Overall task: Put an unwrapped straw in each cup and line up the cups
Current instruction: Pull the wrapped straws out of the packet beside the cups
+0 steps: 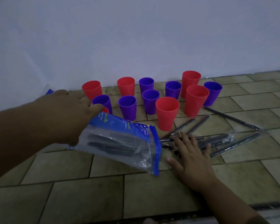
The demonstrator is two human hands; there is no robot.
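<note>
Straws (217,139), still wrapped, lie on the tiled floor (87,191). Left hand (68,110) grips the tilted bag (120,139); right hand (189,152) rests flat, empty. Further spilling risks toppling the near red cup (166,113).

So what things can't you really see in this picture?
- Small red thing, head view: mostly hidden behind the left hand and the bag; cannot tell what it is.
- Bag's printing: blurred and tilted, unreadable.
- Straws on the floor: the right hand covers part of the pile, so no sure count.
- Blue thing by the wall: hidden behind the left hand.
</note>
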